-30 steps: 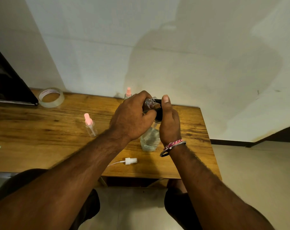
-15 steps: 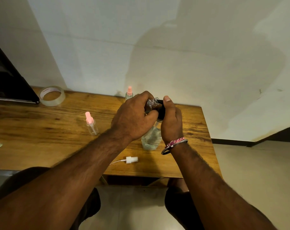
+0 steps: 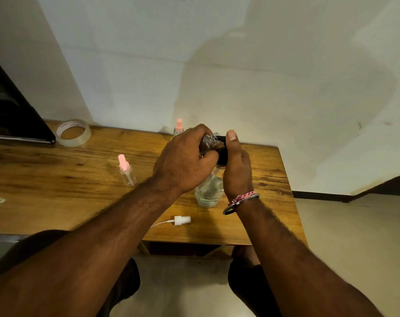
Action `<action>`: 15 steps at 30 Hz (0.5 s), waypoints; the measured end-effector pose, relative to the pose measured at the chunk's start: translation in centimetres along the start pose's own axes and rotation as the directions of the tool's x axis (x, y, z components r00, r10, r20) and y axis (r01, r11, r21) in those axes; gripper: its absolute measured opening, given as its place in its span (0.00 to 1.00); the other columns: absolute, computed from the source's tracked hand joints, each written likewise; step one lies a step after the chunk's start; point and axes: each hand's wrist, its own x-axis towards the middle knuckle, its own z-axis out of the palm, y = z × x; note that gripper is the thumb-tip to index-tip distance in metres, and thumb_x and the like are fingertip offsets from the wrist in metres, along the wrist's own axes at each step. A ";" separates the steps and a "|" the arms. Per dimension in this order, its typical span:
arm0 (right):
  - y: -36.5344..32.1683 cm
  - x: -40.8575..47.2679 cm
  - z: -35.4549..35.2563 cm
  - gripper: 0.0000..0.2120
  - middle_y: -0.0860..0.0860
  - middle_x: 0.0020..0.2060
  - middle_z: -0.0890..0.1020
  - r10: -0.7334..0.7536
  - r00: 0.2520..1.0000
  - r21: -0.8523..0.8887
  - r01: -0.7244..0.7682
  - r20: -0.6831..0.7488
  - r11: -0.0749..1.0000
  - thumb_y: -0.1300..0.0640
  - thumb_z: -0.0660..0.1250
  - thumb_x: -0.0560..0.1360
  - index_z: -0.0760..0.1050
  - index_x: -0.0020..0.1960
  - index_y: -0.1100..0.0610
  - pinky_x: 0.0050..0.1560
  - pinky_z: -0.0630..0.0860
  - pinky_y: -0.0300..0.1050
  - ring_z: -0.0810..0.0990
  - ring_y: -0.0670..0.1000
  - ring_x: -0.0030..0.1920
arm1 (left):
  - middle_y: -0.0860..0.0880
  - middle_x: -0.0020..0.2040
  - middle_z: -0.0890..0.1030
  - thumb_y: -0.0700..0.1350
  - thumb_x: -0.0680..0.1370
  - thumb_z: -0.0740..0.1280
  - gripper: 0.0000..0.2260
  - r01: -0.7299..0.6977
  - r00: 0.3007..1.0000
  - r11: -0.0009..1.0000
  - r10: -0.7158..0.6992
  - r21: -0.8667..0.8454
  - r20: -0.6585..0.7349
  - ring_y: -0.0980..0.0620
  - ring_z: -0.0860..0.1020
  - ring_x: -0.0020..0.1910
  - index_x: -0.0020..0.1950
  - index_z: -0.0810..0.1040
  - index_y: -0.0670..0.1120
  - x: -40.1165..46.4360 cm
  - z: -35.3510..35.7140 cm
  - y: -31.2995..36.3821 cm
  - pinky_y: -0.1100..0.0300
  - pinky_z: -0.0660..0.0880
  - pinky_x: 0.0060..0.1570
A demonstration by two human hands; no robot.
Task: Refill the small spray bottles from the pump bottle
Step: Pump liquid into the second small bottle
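The left hand [image 3: 185, 161] gripped a small clear uncapped spray bottle [image 3: 209, 141] at the black pump head [image 3: 222, 149]; the right hand [image 3: 236, 165] curled round the clear pump bottle [image 3: 209, 191], standing at the brown wooden table's [image 3: 57, 186] 3 o'clock end beside a white wall [image 3: 240, 65].

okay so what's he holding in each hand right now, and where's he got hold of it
The left hand grips a small clear spray bottle around its body, open neck at the nozzle. The right hand holds the pump bottle at its black pump head.
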 end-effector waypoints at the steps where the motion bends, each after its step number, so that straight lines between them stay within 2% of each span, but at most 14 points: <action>1: -0.1 0.0 -0.1 0.29 0.58 0.46 0.87 -0.001 1.000 0.004 0.001 0.012 1.000 0.41 0.55 0.81 0.84 0.53 0.64 0.46 0.79 0.36 0.87 0.50 0.49 | 0.53 0.45 0.82 0.45 0.77 0.69 0.08 -0.003 1.000 1.000 0.003 0.000 -0.003 0.54 0.79 0.42 0.56 0.78 0.50 0.0 0.0 0.0 0.60 0.69 0.36; 4: -0.1 -0.1 -0.3 0.30 0.57 0.46 0.88 -0.011 0.999 -0.003 0.011 0.039 1.000 0.41 0.54 0.83 0.84 0.53 0.63 0.49 0.80 0.38 0.87 0.52 0.51 | 0.53 0.45 0.82 0.45 0.77 0.70 0.08 -0.005 1.000 1.000 0.005 0.001 -0.010 0.54 0.79 0.42 0.56 0.78 0.50 0.0 0.1 -0.1 0.60 0.69 0.36; 15: -0.7 0.0 0.0 0.23 0.49 0.40 0.87 0.036 0.999 0.005 -0.037 0.034 0.999 0.42 0.57 0.83 0.85 0.47 0.55 0.44 0.78 0.34 0.86 0.44 0.45 | 0.52 0.45 0.82 0.45 0.77 0.70 0.09 -0.019 1.000 1.000 0.019 0.005 -0.016 0.54 0.79 0.42 0.57 0.78 0.49 0.0 0.1 -0.2 0.60 0.71 0.37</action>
